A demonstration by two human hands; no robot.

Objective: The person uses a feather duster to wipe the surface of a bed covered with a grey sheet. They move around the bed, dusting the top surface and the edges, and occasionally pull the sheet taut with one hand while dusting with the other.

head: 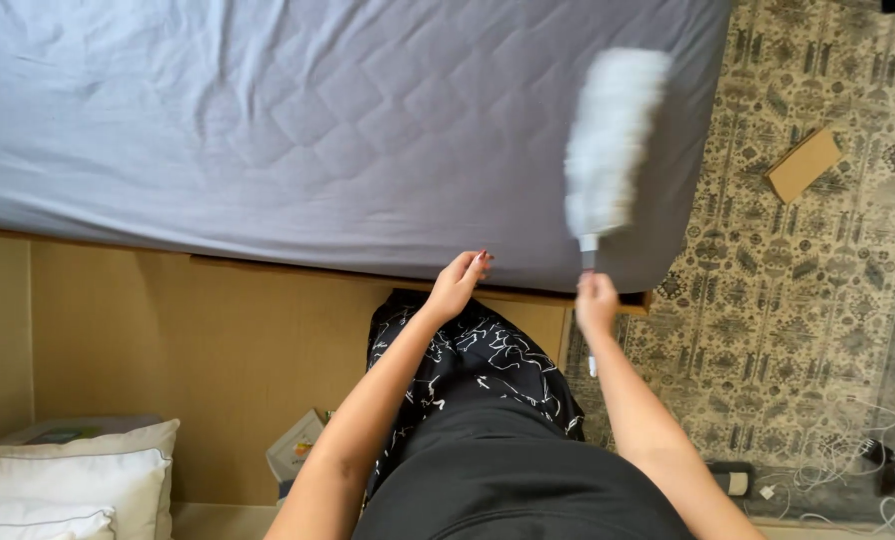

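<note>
Beside bed: duster over mattress corner.
Right hand clamped on handle, head raised (blurred), reaching fabric without bending; left hand loose, empty, fingertips at mattress edge.

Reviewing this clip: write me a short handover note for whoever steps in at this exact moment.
Right hand: closed on the handle of a white fluffy duster, its head raised over the mattress corner.
Left hand: open, empty, fingertips at the mattress edge.
The mattress wears a grey sheet, wrinkled at the left. Pillows lie stacked on the floor at lower left; a cardboard box lies on the rug.
Done: sheet is on.
Left: pillows not yet on the bed.
</note>
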